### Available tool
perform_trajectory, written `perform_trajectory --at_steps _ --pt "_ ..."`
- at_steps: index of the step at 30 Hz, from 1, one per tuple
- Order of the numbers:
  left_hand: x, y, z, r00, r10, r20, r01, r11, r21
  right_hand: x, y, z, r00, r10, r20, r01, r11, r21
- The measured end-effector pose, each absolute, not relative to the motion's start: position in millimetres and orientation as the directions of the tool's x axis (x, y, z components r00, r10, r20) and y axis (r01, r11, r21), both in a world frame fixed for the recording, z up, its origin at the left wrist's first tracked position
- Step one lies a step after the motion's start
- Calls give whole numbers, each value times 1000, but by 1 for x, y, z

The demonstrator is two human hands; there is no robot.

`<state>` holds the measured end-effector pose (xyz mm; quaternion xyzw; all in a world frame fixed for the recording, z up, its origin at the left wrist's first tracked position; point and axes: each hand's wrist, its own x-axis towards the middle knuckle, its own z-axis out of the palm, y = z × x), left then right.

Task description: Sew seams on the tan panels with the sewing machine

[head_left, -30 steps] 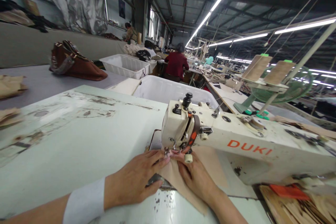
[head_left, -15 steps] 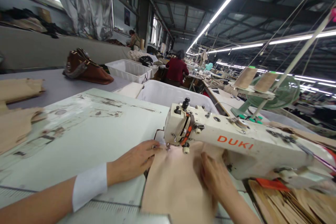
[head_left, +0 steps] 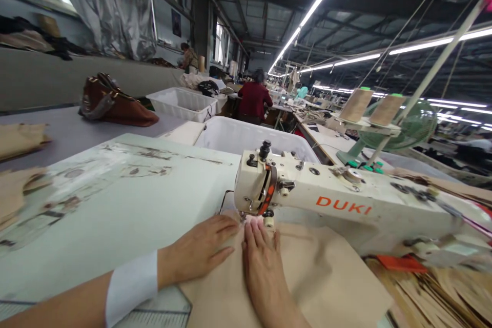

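A tan piece of fabric (head_left: 323,271) lies spread on the pale green table (head_left: 115,205) under the head of a cream DUKI sewing machine (head_left: 326,202). My left hand (head_left: 196,251) rests flat on the fabric's left edge, fingers stretched toward the needle. My right hand (head_left: 261,261) lies flat on the fabric beside it, fingertips close to the presser foot (head_left: 265,221). Both hands press the cloth and hold nothing.
A white plastic bin (head_left: 246,136) stands behind the machine, another bin (head_left: 180,102) farther back. A brown bag (head_left: 115,105) lies at left, tan cut pieces (head_left: 19,138) at far left and stacked pieces (head_left: 442,292) at right. Thread cones (head_left: 357,105) and a green fan (head_left: 407,128) stand right. A person in red (head_left: 253,100) sits ahead.
The fabric has been spread wider to the right under the machine. My right hand moved left and forward to the presser foot; my left hand stayed at the left edge.
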<state>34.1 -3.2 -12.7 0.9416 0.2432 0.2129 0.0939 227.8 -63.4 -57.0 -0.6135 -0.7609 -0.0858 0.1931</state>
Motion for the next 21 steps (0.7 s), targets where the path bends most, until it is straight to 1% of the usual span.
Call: perform_trajectory --at_steps 3,8,14,18,21 --pt "30 -1 -20 807 481 344 403 -873 275 225 -68 -61 -167 905 391 968 227 -112" --pt "26 0 -25 833 453 319 397 -890 227 234 -63 -58 -190 916 353 958 252 -139" --pt "27 1 -22 839 427 337 378 -903 203 235 -57 -70 -187 889 417 953 268 -142" --pt "29 4 -20 840 431 328 393 -902 178 235 -54 -70 -158 903 400 961 234 -149" --pt "29 5 -19 836 435 334 394 -900 188 234 -53 -68 -142 913 383 971 203 -124"
